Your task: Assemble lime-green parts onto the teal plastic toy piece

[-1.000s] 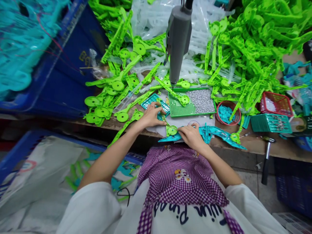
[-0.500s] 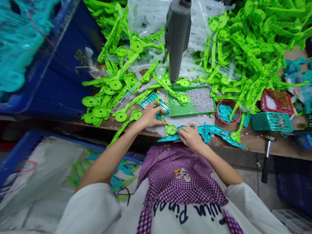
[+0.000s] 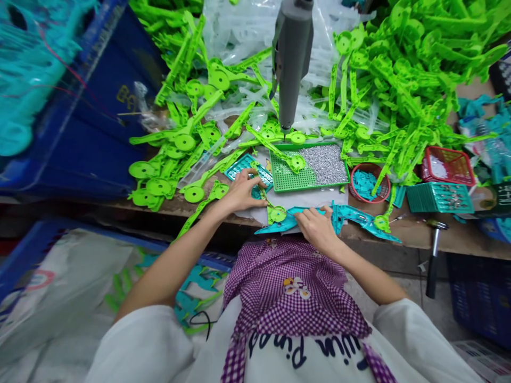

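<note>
A long turquoise plastic piece (image 3: 353,214) lies along the bench's front edge. My right hand (image 3: 316,227) is closed on its middle, fingers curled over the upper edge. At its left part sits the round end of a lime-green plastic arm (image 3: 277,214). My left hand (image 3: 242,192) has thumb and fingers bent around the narrow upper part of this arm, which the fingers partly hide. Another green arm's round end (image 3: 382,223) rests at the turquoise piece's right part. Under my left hand's fingertips is a small teal tray (image 3: 239,167), partly covered.
A grey electric screwdriver (image 3: 293,69) hangs above a green tray (image 3: 285,178) of small silver parts. Heaps of green arms (image 3: 415,90) fill the back. At right stand a red round basket (image 3: 370,200), stacked teal trays (image 3: 423,198) and a hammer (image 3: 434,255). A blue crate (image 3: 99,106) stands left.
My right hand has slid slightly to the right along the turquoise piece. My left hand keeps its place at the green arm. The whole view has shifted a little.
</note>
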The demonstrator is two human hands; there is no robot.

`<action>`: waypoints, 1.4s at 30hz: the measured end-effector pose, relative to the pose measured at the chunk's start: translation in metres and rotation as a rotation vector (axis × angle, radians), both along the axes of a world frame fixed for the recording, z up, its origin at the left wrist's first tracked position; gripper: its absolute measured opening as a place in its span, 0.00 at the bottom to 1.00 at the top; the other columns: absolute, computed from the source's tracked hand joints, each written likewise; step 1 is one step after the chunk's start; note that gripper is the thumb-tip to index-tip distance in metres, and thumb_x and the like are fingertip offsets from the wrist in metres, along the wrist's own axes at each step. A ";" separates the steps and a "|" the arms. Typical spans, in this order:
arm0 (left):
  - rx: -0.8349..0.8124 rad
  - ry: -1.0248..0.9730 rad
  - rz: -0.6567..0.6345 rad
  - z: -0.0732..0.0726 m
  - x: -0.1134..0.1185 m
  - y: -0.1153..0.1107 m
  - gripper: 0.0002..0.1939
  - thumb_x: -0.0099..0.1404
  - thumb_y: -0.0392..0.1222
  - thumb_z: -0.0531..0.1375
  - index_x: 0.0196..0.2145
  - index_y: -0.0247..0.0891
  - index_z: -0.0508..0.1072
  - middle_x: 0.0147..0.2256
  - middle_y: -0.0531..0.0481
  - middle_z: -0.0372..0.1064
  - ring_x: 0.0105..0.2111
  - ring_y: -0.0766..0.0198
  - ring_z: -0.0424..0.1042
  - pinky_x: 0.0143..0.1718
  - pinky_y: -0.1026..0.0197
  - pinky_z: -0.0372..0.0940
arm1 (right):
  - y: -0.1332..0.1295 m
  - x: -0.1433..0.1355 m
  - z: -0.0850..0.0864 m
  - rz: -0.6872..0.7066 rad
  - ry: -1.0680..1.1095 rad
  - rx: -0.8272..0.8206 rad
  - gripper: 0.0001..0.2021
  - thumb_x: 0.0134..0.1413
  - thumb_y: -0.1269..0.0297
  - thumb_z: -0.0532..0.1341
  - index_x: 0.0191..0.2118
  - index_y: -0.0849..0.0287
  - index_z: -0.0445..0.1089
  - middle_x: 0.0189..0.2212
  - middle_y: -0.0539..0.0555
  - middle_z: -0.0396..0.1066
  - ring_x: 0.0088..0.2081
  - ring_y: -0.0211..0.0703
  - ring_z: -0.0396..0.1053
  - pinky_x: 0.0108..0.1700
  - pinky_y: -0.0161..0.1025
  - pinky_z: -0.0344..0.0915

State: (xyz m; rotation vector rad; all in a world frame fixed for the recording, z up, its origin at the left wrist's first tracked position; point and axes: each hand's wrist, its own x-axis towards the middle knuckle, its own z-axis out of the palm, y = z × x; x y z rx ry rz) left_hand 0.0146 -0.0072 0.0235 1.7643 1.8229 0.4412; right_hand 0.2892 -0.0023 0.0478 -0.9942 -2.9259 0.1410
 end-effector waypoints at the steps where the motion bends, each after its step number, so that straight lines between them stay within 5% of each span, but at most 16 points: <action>1: 0.001 0.000 -0.003 -0.001 -0.001 0.000 0.22 0.48 0.49 0.71 0.41 0.42 0.74 0.58 0.43 0.55 0.60 0.41 0.56 0.62 0.41 0.55 | -0.001 0.001 -0.002 -0.054 0.027 0.000 0.13 0.69 0.68 0.51 0.40 0.57 0.73 0.30 0.53 0.75 0.38 0.46 0.66 0.48 0.46 0.41; 4: 0.010 -0.001 -0.015 -0.003 -0.002 0.000 0.22 0.48 0.50 0.71 0.41 0.42 0.74 0.58 0.44 0.54 0.61 0.43 0.56 0.63 0.42 0.55 | -0.002 0.004 -0.007 -0.113 0.077 -0.046 0.13 0.70 0.66 0.51 0.41 0.57 0.73 0.29 0.52 0.76 0.35 0.44 0.67 0.46 0.44 0.42; 10: 0.011 0.005 -0.019 -0.005 -0.002 0.001 0.22 0.49 0.50 0.71 0.41 0.42 0.74 0.57 0.44 0.54 0.61 0.42 0.56 0.62 0.41 0.55 | 0.000 0.004 -0.011 -0.005 0.024 -0.146 0.14 0.68 0.71 0.51 0.48 0.57 0.73 0.30 0.53 0.77 0.32 0.42 0.68 0.44 0.42 0.43; 17: 0.125 0.026 0.004 -0.005 0.002 -0.009 0.21 0.51 0.48 0.70 0.44 0.45 0.75 0.59 0.43 0.55 0.61 0.41 0.56 0.62 0.38 0.54 | 0.003 -0.004 -0.002 -0.017 -0.007 -0.319 0.16 0.66 0.71 0.51 0.52 0.57 0.72 0.39 0.56 0.79 0.35 0.44 0.70 0.45 0.43 0.43; 25: 0.425 0.048 0.028 0.007 0.052 -0.055 0.13 0.68 0.38 0.56 0.46 0.48 0.78 0.59 0.46 0.63 0.60 0.50 0.60 0.61 0.41 0.56 | 0.006 -0.006 0.001 -0.026 -0.037 -0.354 0.15 0.66 0.70 0.50 0.48 0.57 0.73 0.37 0.55 0.79 0.34 0.43 0.70 0.44 0.43 0.43; 28: 0.392 0.048 -0.027 0.005 0.072 -0.069 0.18 0.68 0.34 0.54 0.49 0.49 0.77 0.59 0.46 0.65 0.60 0.51 0.61 0.59 0.42 0.58 | 0.005 -0.004 0.001 -0.015 -0.036 -0.331 0.14 0.67 0.69 0.50 0.48 0.56 0.72 0.36 0.54 0.79 0.34 0.43 0.70 0.44 0.43 0.43; 35: 0.301 0.056 0.078 -0.006 0.084 -0.079 0.19 0.68 0.34 0.51 0.48 0.47 0.78 0.60 0.43 0.65 0.61 0.49 0.61 0.59 0.42 0.58 | 0.005 -0.001 0.004 0.014 -0.002 -0.279 0.13 0.68 0.68 0.51 0.50 0.57 0.71 0.36 0.55 0.79 0.35 0.45 0.72 0.46 0.44 0.44; 42: 0.164 0.096 0.071 0.009 0.085 -0.070 0.18 0.65 0.33 0.53 0.44 0.48 0.78 0.65 0.47 0.59 0.64 0.47 0.56 0.60 0.40 0.54 | 0.008 0.011 0.006 -0.011 0.059 -0.244 0.13 0.69 0.64 0.51 0.45 0.56 0.73 0.35 0.55 0.78 0.38 0.45 0.71 0.49 0.44 0.43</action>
